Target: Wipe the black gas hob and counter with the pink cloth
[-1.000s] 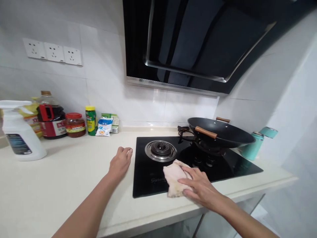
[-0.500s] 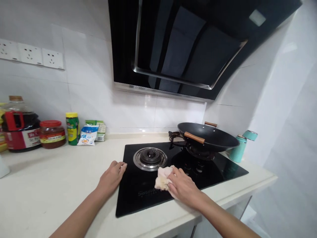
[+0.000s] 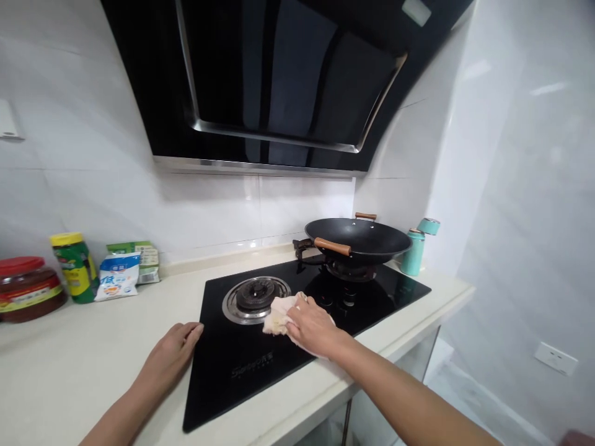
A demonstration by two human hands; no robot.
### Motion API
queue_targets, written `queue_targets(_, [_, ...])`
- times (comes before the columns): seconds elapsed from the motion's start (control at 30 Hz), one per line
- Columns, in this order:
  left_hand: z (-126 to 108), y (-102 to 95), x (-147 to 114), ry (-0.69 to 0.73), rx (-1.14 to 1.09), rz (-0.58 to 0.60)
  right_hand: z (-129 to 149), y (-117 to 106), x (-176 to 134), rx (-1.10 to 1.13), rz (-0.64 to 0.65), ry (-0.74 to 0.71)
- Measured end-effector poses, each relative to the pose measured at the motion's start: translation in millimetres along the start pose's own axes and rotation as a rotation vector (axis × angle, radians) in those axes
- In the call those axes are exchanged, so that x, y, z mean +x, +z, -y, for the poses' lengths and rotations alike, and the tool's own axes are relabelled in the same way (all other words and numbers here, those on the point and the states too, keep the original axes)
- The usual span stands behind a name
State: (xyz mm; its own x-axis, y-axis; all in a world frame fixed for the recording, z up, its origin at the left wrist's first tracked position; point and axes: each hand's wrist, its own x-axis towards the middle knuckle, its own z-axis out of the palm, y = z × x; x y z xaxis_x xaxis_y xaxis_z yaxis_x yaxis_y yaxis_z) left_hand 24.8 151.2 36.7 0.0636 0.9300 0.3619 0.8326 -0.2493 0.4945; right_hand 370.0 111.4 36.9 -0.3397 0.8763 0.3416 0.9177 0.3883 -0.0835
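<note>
My right hand (image 3: 312, 323) is closed over a crumpled whitish cloth (image 3: 279, 314), pressing it on the black glass gas stove (image 3: 242, 390). The cloth lies just in front of the round left burner (image 3: 256, 298), close to its metal ring. Palm down on the counter, my left hand (image 3: 173, 352) rests against the stove's left edge with nothing held; its fingers are partly bent and its thumb side touches the glass. A black wok (image 3: 362, 238) with wooden handles sits on the right burner, beyond my right hand.
A black range hood (image 3: 279, 80) slants low over the stove. On the pale counter (image 3: 93, 347) at left stand a red-lidded jar (image 3: 30, 291), a green container with a yellow lid (image 3: 74, 269) and seasoning bags (image 3: 118, 279). A teal bottle (image 3: 413, 254) stands right of the wok.
The view has turned to the right, so everything sits further left. My right hand has slid the cloth nearer the left burner; my left hand stays at the stove's edge.
</note>
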Motion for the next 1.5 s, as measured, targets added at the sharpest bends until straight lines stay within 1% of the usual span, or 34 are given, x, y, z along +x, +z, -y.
queue_targets(0.1, [0.3,0.8,0.2,0.001,0.002,0.004,-20.5,-9.4,-43.4,0.021,-0.047,-0.019])
queue_targets(0.2, [-3.1,0.2,-1.5,-0.007,0.000,0.039,-40.5,-23.9,-76.5,0.044,-0.070,0.047])
queue_targets(0.3, [-5.8,-0.9,-3.0,-0.024,0.000,0.064,-56.7,-35.7,-94.2,0.027,-0.062,0.148])
queue_targets(0.37, [-5.7,-0.6,-3.4,-0.033,-0.007,0.067,-66.4,-39.3,-100.8,0.022,-0.060,0.217])
queue_targets(0.43, [-4.1,1.5,-3.4,-0.031,-0.016,0.072,-75.9,-40.7,-103.4,0.080,-0.060,0.292])
queue_targets(0.5, [-2.1,5.2,-2.9,-0.021,-0.018,0.080,-84.4,-42.3,-99.3,0.168,-0.048,0.372])
queue_targets(0.57, [-0.4,9.7,-1.8,-0.011,-0.021,0.087,-90.8,-44.9,-86.8,0.202,-0.017,0.431])
queue_targets(0.7, [0.9,14.6,-0.6,0.005,-0.051,0.091,-98.6,-50.9,-47.3,0.118,0.066,0.493])
queue_targets(0.8, [0.9,14.3,-1.3,0.008,-0.053,0.113,-104.1,-53.7,-21.6,0.084,0.085,0.514])
queue_targets(0.9, [0.9,14.9,-2.0,0.008,-0.043,0.120,-109.6,-55.4,-4.9,0.060,0.099,0.530])
queue_targets(1.07, [-2.2,16.7,-2.3,0.004,-0.032,0.121,-111.5,-52.1,5.8,0.052,0.087,0.584])
queue_targets(1.27, [-8.8,16.6,-2.7,-0.011,-0.033,0.136,-97.4,-41.5,-11.7,0.035,0.017,0.677])
queue_targets(1.33, [-8.2,18.6,-2.3,-0.012,-0.018,0.138,-94.0,-40.8,-11.7,0.036,0.011,0.690])
queue_targets(1.4, [-6.4,20.6,-1.6,-0.015,-0.008,0.134,-92.8,-41.1,-2.7,0.039,0.020,0.700])
queue_targets(1.5, [-3.8,21.9,-0.8,-0.007,-0.014,0.132,-93.7,-41.0,23.5,0.044,0.057,0.711])
